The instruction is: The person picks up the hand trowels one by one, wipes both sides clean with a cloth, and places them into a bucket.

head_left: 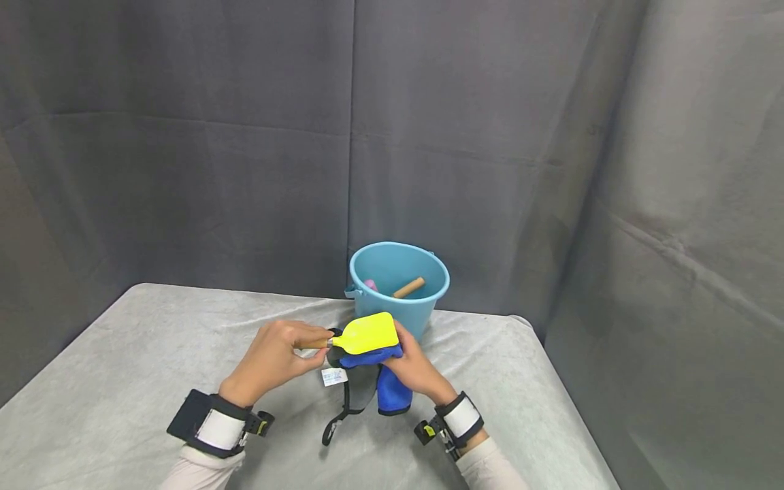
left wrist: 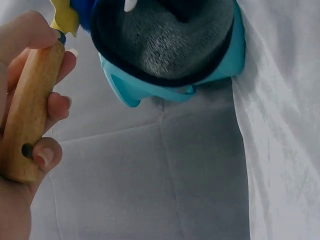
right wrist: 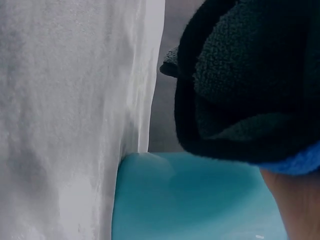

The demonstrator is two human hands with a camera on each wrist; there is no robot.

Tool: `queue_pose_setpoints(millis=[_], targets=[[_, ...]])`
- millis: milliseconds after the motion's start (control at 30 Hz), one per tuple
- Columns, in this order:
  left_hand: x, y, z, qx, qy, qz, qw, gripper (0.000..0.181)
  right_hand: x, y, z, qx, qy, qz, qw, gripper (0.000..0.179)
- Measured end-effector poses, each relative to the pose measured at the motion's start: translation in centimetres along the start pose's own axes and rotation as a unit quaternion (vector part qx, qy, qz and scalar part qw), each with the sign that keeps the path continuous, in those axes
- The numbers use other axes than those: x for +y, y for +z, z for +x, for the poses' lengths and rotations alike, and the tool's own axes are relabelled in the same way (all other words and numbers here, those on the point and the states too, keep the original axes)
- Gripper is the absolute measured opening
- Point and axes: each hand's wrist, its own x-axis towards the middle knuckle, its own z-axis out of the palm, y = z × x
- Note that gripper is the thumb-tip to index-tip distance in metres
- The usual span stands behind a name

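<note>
My left hand (head_left: 278, 357) grips the wooden handle (left wrist: 35, 107) of a small yellow hand shovel (head_left: 367, 333), fingers wrapped round it in the left wrist view. The shovel's blade points right, over a blue cloth piece (head_left: 394, 393) with black edging, black straps and a white tag (head_left: 334, 376). My right hand (head_left: 419, 367) holds that cloth piece from the right side, its fingers partly hidden behind the blade and cloth. A dark fuzzy lining (right wrist: 240, 65) shows inside the cloth in the right wrist view. What kind of article it is, I cannot tell.
Just beyond the hands, a light blue bucket (head_left: 398, 309) stands on the table covered in pale cloth (head_left: 257, 401). Inside it are a wooden handle (head_left: 409, 288) and something pink (head_left: 370, 284). Grey curtains (head_left: 245, 170) hang behind and at the right.
</note>
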Motion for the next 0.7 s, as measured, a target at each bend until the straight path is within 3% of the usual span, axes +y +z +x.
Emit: queue_pose_setpoints(millis=[300, 700], targets=[[-0.7, -0.8, -0.1, -0.004, -0.013, 0.016, 0.9998, 0.028, 0.3, -1.0, 0.3, 0.03, -0.021, 0.004, 0.9993, 0.046], [-1.4, -1.4, -0.1, -0.006, -0.021, 0.019, 0.9996, 0.028, 0.0, -1.7, 0.5, 0.054, -0.032, 0.009, 0.998, 0.048]])
